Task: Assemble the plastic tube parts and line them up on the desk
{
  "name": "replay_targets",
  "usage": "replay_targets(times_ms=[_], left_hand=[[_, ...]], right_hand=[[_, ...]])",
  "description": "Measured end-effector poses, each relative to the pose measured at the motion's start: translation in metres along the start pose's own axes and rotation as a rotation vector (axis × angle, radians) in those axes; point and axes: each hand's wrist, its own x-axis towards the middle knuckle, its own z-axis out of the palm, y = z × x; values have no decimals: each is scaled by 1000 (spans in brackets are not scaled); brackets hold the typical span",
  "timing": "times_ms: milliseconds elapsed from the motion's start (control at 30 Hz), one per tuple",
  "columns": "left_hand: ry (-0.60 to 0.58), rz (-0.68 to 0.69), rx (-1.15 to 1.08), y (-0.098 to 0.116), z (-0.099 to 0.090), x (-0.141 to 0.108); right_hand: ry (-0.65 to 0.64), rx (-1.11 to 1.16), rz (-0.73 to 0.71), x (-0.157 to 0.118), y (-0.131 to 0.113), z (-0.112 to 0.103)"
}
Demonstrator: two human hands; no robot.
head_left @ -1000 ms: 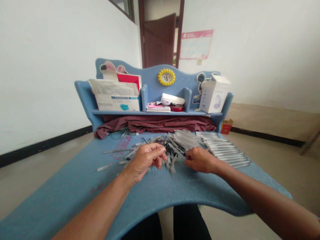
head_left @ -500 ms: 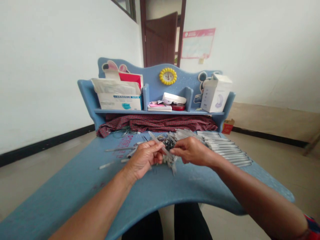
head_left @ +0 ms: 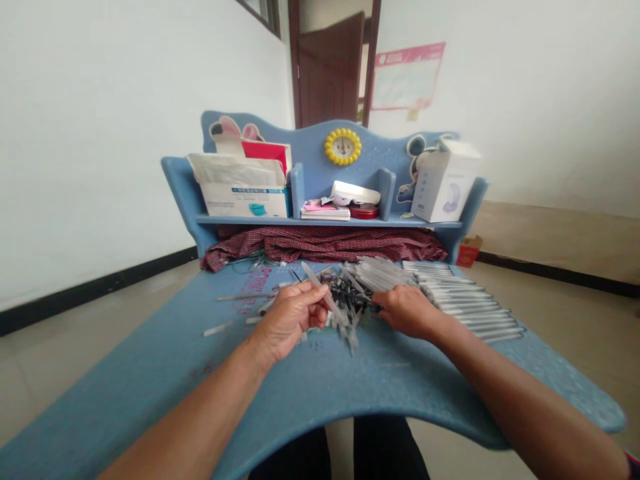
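Note:
My left hand pinches a translucent pen barrel between thumb and fingers, tilted with its upper end to the left. To its right, my right hand has its fingers curled together at the edge of a heap of small black pen parts; what they hold, if anything, is hidden. Just in front of that heap lie small clear plastic pieces. Loose clear barrels are piled behind my right hand. A row of pens with dark ends lies side by side farther right.
The blue table curves inward at my side. Thin rods and a short white tube lie at left. At the back are a checked cloth and a shelf with a mask box and a white carton.
My right hand has moved right, away from the barrel in my left hand, to the edge of the black parts. My left hand keeps its hold. The view has shifted slightly.

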Motion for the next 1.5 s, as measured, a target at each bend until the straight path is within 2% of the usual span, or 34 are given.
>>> replay_targets(times_ms=[167, 500, 633, 767, 867, 1067, 1267, 1500], left_hand=[[-9, -4, 24, -1, 2, 0], [-12, -31, 70, -7, 0, 1], [-30, -22, 67, -7, 0, 1], [-66, -26, 60, -8, 0, 2], [-108, -45, 62, -9, 0, 1], [-138, -43, 65, -9, 0, -2], [-169, -57, 78, -7, 2, -3], [-135, -43, 67, -8, 4, -2]], right_hand=[[-10, -53, -14, -2, 3, 4], [10, -13, 25, -3, 6, 10], [73, 49, 2, -4, 8, 10], [208, 269, -26, -5, 7, 9], [260, 482, -97, -6, 3, 8], [201, 673, -204, -10, -9, 10], [212, 949, -150, -6, -9, 17], [118, 1379, -74, -5, -15, 17]])
